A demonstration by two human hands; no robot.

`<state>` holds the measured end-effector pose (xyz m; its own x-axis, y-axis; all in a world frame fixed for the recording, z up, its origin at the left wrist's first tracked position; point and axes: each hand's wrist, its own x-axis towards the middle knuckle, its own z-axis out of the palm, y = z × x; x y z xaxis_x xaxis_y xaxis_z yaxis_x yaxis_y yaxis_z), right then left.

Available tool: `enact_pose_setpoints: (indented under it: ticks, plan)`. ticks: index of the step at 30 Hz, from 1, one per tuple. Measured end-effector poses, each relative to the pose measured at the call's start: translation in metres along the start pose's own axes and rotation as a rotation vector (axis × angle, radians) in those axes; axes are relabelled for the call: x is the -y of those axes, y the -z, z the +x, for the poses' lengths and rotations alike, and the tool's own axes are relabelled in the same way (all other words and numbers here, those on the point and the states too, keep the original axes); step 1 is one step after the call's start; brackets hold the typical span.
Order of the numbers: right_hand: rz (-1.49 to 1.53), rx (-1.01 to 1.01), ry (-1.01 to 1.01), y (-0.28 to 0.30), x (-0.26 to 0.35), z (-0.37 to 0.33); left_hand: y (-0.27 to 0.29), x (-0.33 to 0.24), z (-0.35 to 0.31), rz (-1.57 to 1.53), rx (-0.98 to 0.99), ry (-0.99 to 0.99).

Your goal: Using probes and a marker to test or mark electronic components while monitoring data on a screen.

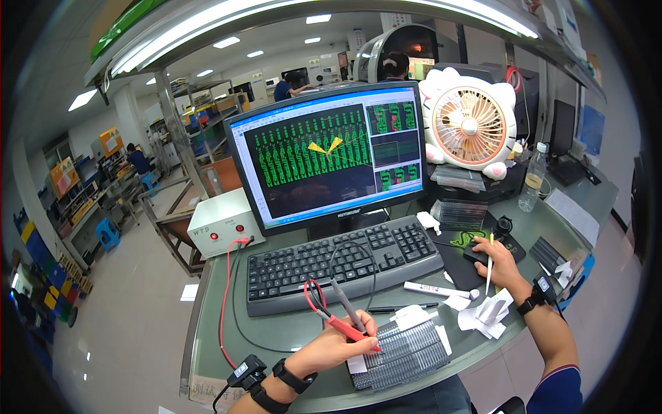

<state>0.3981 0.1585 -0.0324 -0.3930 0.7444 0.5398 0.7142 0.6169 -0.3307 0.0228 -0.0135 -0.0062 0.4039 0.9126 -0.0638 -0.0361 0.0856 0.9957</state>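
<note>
Currently L hand (341, 346) is gripping red probe (345, 329) & grey probe (347, 303) at strip panel (414, 352), 5 o'clock, R hand (503, 265) is holding thin stick (489, 279) over mouse (472, 253), 4 o'clock, so a red lead (227, 276) snag might be causing tip slip.

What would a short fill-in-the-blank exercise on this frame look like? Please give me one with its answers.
1. The left hand holds a grey probe together with a second probe that is ____ in colour.
2. The cat-shaped fan stands to the ____ of the monitor.
3. The box beside the monitor is ____ in colour.
4. The right wrist's strap is ____ in colour.

Missing words: red; right; white; black.
</note>
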Motion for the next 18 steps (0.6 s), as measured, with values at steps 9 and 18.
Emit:
enact_pose_setpoints:
  ticks: [9,18]
  plan:
    - [-0.006,0.005,-0.02,-0.0002,-0.0009,-0.0007,0.0006,0.0016,-0.0002,0.007,0.003,-0.004]
    - [-0.011,0.009,-0.023,-0.001,-0.0014,0.0014,0.003,-0.001,0.0001,0.033,0.003,0.004]
